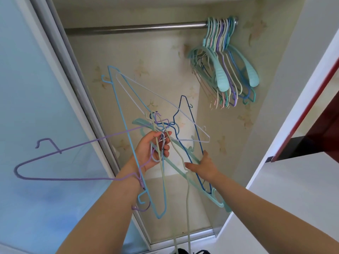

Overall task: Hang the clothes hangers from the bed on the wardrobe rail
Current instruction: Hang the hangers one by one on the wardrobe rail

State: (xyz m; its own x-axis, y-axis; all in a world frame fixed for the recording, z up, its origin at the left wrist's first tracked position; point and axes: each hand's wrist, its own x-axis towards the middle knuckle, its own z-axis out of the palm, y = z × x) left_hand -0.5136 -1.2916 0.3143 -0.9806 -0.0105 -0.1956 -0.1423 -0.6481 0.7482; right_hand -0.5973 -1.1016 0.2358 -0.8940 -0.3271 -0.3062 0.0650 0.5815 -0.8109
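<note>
**Tangled hangers held at wardrobe, sorting before hanging**

Bundle of wire hangers (pixel 157 136) in front of open wardrobe, below the rail (pixel 135 28). Left hand (pixel 152 149) grip: clenched around the bunched hooks. Right hand (pixel 203 165) grip: fingers on the dark blue hanger (pixel 190 125), apparently pinching it. Step, judged: separating one. Next: free its hook, lift to bare rail left of the hung hangers (pixel 223 57). Floral-papered interior; sliding door (pixel 27 107) at left.

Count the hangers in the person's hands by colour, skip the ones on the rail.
Hangers in the left hand and right hand; the bunch is tangled, so this counts what shows:
Purple hanger: 1
Light blue hanger: 1
White hanger: 1
Dark blue hanger: 1
Mint hanger: 1
Cream hanger: 1
Total: 6
</note>
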